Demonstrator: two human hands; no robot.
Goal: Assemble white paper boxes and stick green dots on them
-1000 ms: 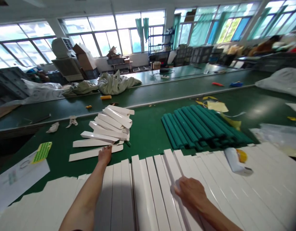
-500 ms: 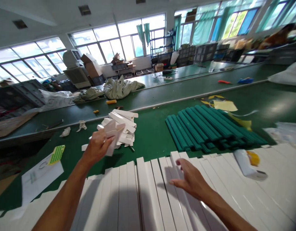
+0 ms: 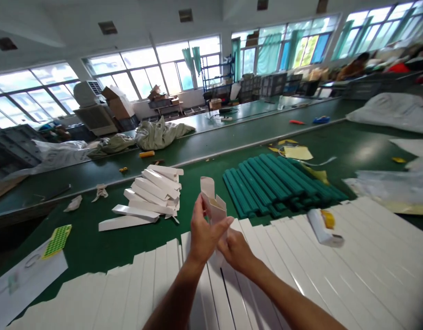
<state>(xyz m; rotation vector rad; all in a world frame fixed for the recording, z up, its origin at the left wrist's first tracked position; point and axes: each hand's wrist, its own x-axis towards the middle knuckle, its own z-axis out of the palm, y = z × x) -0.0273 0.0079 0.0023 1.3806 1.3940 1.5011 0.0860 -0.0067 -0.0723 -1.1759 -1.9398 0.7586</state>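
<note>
Both my hands grip one white cardboard box, narrow, with its end flaps standing up at the top. My left hand wraps its left side, thumb across the front. Lower down on the right, my right hand is closed on the same box; some of its fingers are hidden. Below them lies a row of long white boxes, side by side along the near edge. Left of my hands is a loose pile of white box pieces. Green ribbed rods are stacked to the right.
A tape dispenser with yellow tape rests on the white boxes. A paper sheet and a green dotted sticker sheet lie at the left. Plastic bags are at the right. Grey-green cloth lies farther back, and a person is at the far right.
My left hand has moved right from the pile with a white box. My right hand, open before, has closed on that box. The view has swung right.
</note>
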